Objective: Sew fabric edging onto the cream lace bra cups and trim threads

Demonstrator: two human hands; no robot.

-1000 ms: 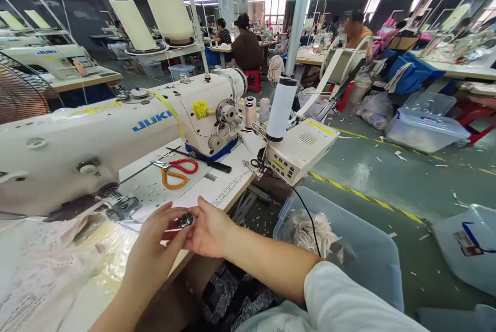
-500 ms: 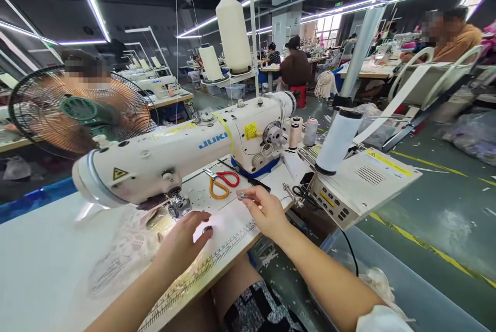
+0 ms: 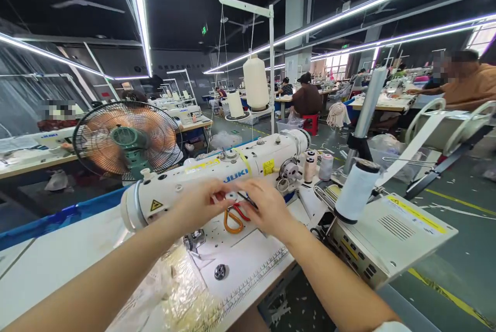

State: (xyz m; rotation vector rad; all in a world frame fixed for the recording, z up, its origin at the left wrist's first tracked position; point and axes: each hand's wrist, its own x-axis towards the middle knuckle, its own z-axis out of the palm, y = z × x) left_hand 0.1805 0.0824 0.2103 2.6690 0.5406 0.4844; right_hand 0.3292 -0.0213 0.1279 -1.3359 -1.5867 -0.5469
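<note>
Both my hands are raised in front of the white JUKI sewing machine (image 3: 217,174), fingertips pinched together. Between them is a small round pale bobbin (image 3: 231,196). My left hand (image 3: 201,200) pinches it from the left and my right hand (image 3: 263,208) closes on it from the right. Just below them lie scissors (image 3: 234,221) with orange and red handles. A small dark round metal bobbin case (image 3: 220,271) lies loose on the white table (image 3: 58,259), right of the presser foot (image 3: 194,240). Lace fabric under clear plastic (image 3: 170,290) lies beneath the needle area.
A control box (image 3: 391,234) carrying a white thread cone (image 3: 356,192) sits at the table's right end. Small thread spools (image 3: 318,167) stand behind the machine. A floor fan (image 3: 127,138) stands to the left. Other people sit at benches further back.
My left hand set the bobbin case on the table and rose to meet my right hand, which lifted the bobbin in front of the machine. My view has tilted upward and to the left.
</note>
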